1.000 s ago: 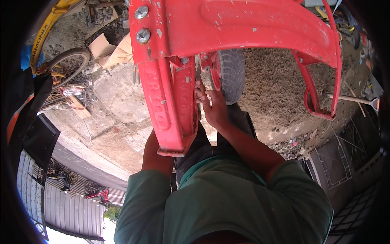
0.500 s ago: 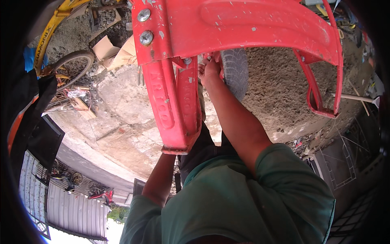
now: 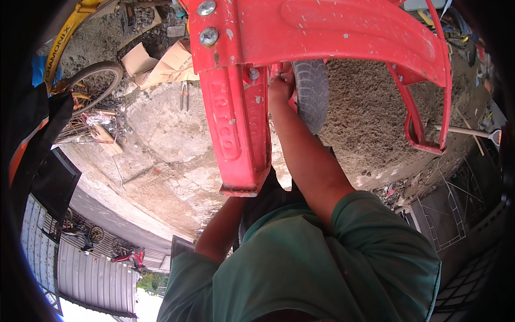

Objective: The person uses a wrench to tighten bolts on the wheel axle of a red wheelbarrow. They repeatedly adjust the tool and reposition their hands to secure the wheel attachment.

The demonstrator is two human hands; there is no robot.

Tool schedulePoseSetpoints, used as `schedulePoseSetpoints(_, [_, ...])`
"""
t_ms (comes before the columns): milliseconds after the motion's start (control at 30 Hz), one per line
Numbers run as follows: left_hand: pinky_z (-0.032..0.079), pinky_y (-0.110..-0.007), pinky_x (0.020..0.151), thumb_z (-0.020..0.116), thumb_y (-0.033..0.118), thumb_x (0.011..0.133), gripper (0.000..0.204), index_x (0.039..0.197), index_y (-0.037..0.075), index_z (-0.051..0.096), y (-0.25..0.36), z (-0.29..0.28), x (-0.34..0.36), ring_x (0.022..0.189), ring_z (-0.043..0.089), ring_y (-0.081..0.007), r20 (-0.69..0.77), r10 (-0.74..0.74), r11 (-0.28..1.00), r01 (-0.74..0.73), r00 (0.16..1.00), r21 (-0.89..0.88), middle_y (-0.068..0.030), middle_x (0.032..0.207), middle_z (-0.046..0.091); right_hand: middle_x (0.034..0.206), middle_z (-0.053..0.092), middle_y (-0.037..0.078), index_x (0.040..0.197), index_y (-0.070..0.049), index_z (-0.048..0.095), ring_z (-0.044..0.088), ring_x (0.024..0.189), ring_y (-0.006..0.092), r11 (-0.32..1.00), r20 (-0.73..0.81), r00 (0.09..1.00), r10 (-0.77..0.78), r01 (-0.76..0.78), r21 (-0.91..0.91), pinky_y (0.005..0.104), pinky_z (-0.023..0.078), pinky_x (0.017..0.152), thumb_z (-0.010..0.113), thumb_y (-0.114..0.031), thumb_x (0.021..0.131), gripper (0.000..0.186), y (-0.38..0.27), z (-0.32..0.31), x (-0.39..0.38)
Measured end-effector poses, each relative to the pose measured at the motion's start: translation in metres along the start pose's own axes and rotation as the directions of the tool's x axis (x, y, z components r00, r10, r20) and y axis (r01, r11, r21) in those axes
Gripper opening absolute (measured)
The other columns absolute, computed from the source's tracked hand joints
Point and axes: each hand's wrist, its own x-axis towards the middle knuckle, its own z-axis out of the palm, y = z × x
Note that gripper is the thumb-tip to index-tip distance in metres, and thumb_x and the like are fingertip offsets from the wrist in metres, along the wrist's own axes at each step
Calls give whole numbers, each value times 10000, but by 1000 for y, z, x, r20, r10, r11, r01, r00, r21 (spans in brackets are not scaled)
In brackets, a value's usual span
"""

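A chipped red metal frame [image 3: 343, 40], looking like part of a wheelbarrow, fills the upper middle of the view. Its thick beam [image 3: 225, 129] comes down toward my body, with large bolts [image 3: 208, 36] at the top. Behind the beam, a grey rubber tyre [image 3: 311, 96] sits under the frame. My right hand [image 3: 281, 88] reaches in between beam and tyre, close to the wheel's axle mount. Its fingers look curled around something small there, mostly hidden. My left forearm [image 3: 220, 231] goes up behind the beam, which hides the whole left hand.
Handles of a tool [image 3: 184, 96] lie on the ground beside torn cardboard [image 3: 166, 64]. At the left are a yellow bicycle frame [image 3: 61, 45] and its wheel [image 3: 99, 86]. A sand heap [image 3: 359, 107] lies right of the tyre, with a shovel handle [image 3: 461, 130] at the far right.
The red beam has shifted slightly right and up in the view. My right hand stays near the axle mount, its fingers now more hidden. The tool handles show more fully.
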Motion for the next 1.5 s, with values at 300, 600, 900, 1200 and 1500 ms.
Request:
schedulePoseSetpoints(300, [502, -581, 741, 458, 254, 978, 348, 1316, 205, 522, -15, 17, 5, 911, 654, -478, -203, 85, 993, -100, 975, -60, -263, 1020, 666, 854, 617, 86, 1036, -146, 503, 559, 490, 245, 912, 4, 986, 165, -151, -381, 400, 422, 388, 426, -299, 1010, 173, 32, -25, 57])
schedulePoseSetpoints(600, [501, -587, 741, 453, 270, 977, 341, 1303, 205, 528, -26, 32, 9, 913, 654, -478, -284, 131, 981, -166, 950, -105, -259, 1021, 669, 896, 669, 73, 1146, -153, 597, 648, 698, 207, 711, -18, 890, -455, 351, -609, 358, 497, 529, 529, -194, 963, 200, 44, -17, 36])
schedulePoseSetpoints(900, [500, -602, 755, 450, 291, 967, 342, 1282, 198, 542, -22, 32, 14, 912, 656, -479, -228, 83, 984, -116, 970, -133, -254, 1032, 672, 837, 644, 116, 1137, -108, 557, 614, 611, 229, 843, -6, 963, -270, 234, -484, 364, 483, 501, 568, -183, 955, 197, 14, -9, 15])
schedulePoseSetpoints(1200, [492, -606, 717, 479, 316, 958, 365, 1282, 190, 590, -5, 9, 2, 834, 656, -479, -202, 66, 997, -75, 977, -35, -260, 916, 676, 871, 638, 110, 1071, -99, 487, 562, 500, 280, 913, -182, 969, 167, -222, -342, 354, 413, 376, 450, -330, 1015, 240, 9, -4, 23])
schedulePoseSetpoints(1500, [489, -596, 723, 514, 296, 939, 334, 1222, 152, 622, -23, 27, 7, 830, 648, -482, -299, 149, 989, -141, 943, 48, -274, 903, 667, 850, 697, 141, 989, -18, 664, 683, 748, 296, 502, 141, 791, -595, 504, -703, 373, 529, 642, 549, -232, 972, 243, 5, 1, -5])
